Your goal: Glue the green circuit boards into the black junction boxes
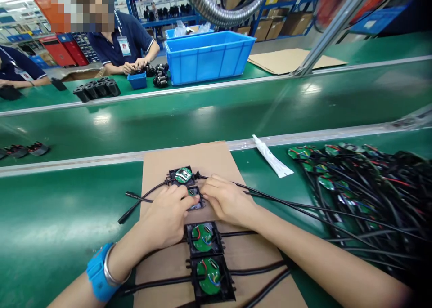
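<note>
On a brown cardboard sheet [162, 164] lies a column of black square housings with round green circuit boards and black cables. My left hand [167, 216] and my right hand [226, 200] both press with closed fingers on the second housing [195, 199] from the top, mostly hiding it. Just above it sits another housing [182, 175] with its green board showing. Two more housings [203, 238] [209, 276] lie below my hands. A blue wristband and a metal bangle are on my left wrist.
A pile of green boards with black cables [357, 191] lies at the right. A white tube [272, 157] rests by the conveyor rail. Beyond the green belt, a person works at black parts near a large blue bin [209, 56] and a small blue tray [137, 80].
</note>
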